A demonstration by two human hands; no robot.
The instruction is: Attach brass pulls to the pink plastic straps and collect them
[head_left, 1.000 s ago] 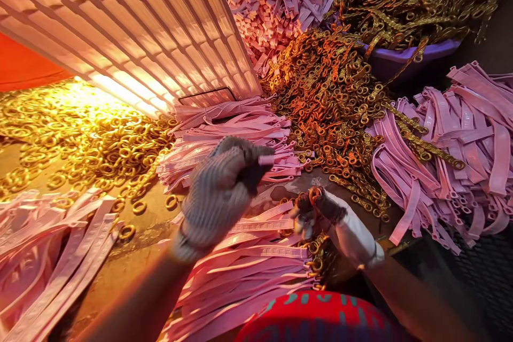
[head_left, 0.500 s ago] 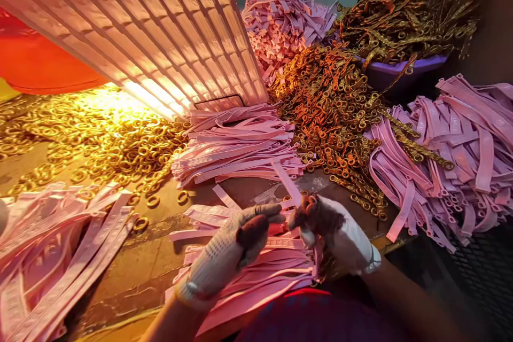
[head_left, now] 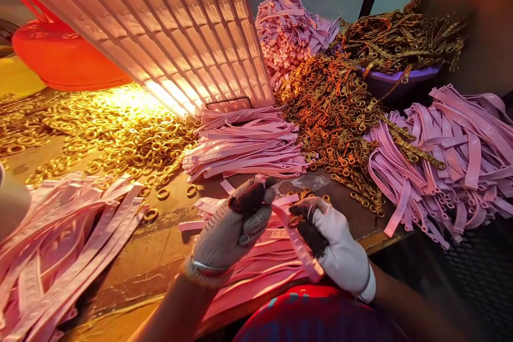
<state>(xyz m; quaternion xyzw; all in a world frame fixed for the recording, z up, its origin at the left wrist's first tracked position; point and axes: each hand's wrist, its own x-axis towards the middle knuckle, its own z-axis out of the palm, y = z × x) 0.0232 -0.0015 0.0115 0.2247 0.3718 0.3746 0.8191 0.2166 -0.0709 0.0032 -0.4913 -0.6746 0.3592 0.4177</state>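
Note:
My left hand (head_left: 236, 219), in a white glove with dark-stained fingertips, is closed on the end of a pink strap (head_left: 295, 240). The strap slopes down from it past my right hand (head_left: 334, 243), gloved in the same way. Between my right thumb and forefinger a small gold ring (head_left: 294, 221) is pinched, close against the strap. Whether the strap passes through this ring I cannot make out. Under both hands lies a stack of pink straps (head_left: 256, 283) at the table's front edge.
Loose gold rings (head_left: 148, 141) spread under a bright light at left. A ribbed panel (head_left: 192, 26) leans over another strap bundle (head_left: 248, 141). Gold linked pieces (head_left: 332, 107) are heaped beside a purple basin (head_left: 401, 75). More straps lie left (head_left: 80, 235) and right (head_left: 452, 149).
My left hand has risen and closed on the strap's end. My right hand has turned and shifted right and slightly down, and the strap now stretches downward between the hands. The view has shifted slightly.

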